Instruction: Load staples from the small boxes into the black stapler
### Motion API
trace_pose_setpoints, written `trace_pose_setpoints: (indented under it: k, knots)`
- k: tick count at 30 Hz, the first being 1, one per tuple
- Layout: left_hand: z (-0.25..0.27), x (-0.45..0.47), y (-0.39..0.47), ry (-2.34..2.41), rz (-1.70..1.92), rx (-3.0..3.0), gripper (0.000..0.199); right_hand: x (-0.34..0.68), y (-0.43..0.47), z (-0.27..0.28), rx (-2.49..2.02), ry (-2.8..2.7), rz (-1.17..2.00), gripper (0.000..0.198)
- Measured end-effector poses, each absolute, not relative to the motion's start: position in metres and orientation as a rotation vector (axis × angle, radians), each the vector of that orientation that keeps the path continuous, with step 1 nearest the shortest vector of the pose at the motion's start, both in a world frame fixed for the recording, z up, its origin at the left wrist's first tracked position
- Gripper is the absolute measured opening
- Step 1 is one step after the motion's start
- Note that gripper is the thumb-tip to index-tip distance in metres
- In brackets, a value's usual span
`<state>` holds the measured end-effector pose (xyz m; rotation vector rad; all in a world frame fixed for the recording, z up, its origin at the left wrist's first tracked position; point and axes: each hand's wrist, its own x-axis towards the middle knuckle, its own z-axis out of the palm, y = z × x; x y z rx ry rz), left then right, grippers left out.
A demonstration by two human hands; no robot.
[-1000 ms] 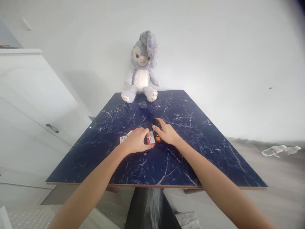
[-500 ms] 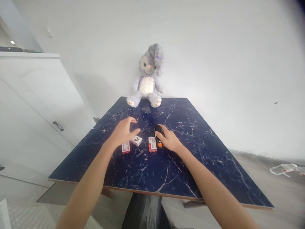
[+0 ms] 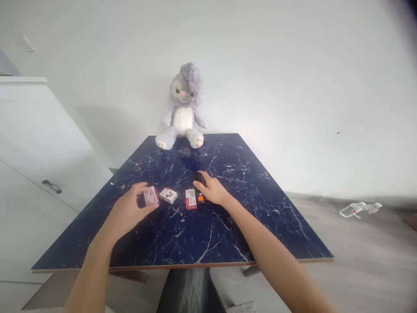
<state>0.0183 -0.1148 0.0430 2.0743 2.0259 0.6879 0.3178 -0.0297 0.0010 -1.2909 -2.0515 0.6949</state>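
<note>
My left hand (image 3: 128, 208) grips a small red-and-white box (image 3: 150, 196) between thumb and fingers, at the left part of the table. Just right of it lies a white box (image 3: 168, 195) with a dark picture on its top. Another red-and-white box (image 3: 191, 199) sits farther right, beside a black stapler (image 3: 197, 177) with an orange part (image 3: 201, 198). My right hand (image 3: 211, 190) is closed around the stapler, which rests on the table; the fingers and palm cover much of its right side.
A dark blue marble-patterned table (image 3: 228, 234) stands against the wall. At its far edge sits a grey plush rabbit (image 3: 183, 108). A white cabinet (image 3: 39, 139) is on the left. Clear plastic bottles (image 3: 358, 209) lie on the floor to the right.
My left hand has moved left and nearer and has taken hold of the left red-and-white box. My right hand stays on the stapler. The view has turned slightly to the right.
</note>
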Motion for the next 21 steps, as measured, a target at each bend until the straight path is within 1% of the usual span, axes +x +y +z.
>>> trace_pose_setpoints:
  k: [2,3,4,5,6,8,10,14,17,20,21]
  knots:
    - [0.063,0.036,-0.106,2.031,0.819,2.183,0.079,0.318,-0.029,0.001,-1.286,-2.048,0.703,0.056]
    - [0.074,0.047,-0.100,1.941,0.782,2.294,0.077,0.317,-0.029,0.001,-1.284,-2.040,0.708,0.056]
    - [0.082,0.059,-0.092,1.816,0.691,2.407,0.073,0.316,-0.029,0.000,-1.284,-2.027,0.712,0.056]
    - [0.089,0.071,-0.084,1.688,0.568,2.474,0.075,0.315,-0.029,0.000,-1.287,-2.010,0.716,0.055]
    - [0.092,0.082,-0.076,1.590,0.442,2.491,0.081,0.314,-0.029,-0.001,-1.294,-1.988,0.717,0.053]
    - [0.090,0.100,-0.061,1.483,0.243,2.472,0.092,0.311,-0.029,-0.003,-1.309,-1.941,0.720,0.049]
    - [0.080,0.111,-0.053,1.435,0.142,2.435,0.098,0.310,-0.028,-0.005,-1.306,-1.908,0.734,0.045]
    - [0.061,0.115,-0.049,1.370,0.206,2.389,0.102,0.311,-0.023,-0.009,-1.251,-1.898,0.756,0.043]
    - [0.064,0.098,-0.044,1.364,0.334,2.306,0.095,0.314,-0.020,-0.008,-1.225,-1.911,0.816,0.045]
    - [0.072,0.065,-0.037,1.610,0.466,2.241,0.080,0.315,-0.018,-0.007,-1.223,-1.918,0.875,0.046]
    - [0.074,0.055,-0.036,1.672,0.435,2.220,0.075,0.316,-0.017,-0.007,-1.225,-1.920,0.881,0.046]
